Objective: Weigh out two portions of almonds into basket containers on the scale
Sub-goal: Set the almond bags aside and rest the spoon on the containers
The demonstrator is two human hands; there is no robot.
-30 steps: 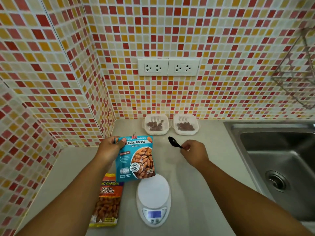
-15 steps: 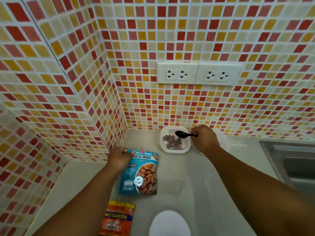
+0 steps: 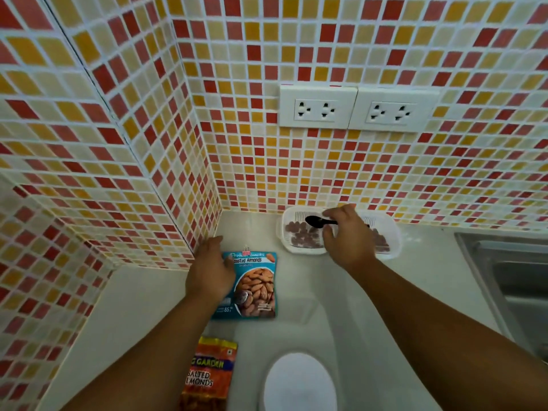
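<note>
The tabletop (image 3: pixel 296 292) carries the scale (image 3: pixel 299 381) at 6 o'clock, bare. At 12 o'clock two basket containers (image 3: pixel 299 232) hold almonds (image 3: pixel 299 235), so both portions seem done. The left hand (image 3: pixel 210 271) rests flat on the blue bag (image 3: pixel 255 286), grip spread. The right hand (image 3: pixel 347 235) pinches the black spoon (image 3: pixel 318 222); next it probably needs laying down.
</note>
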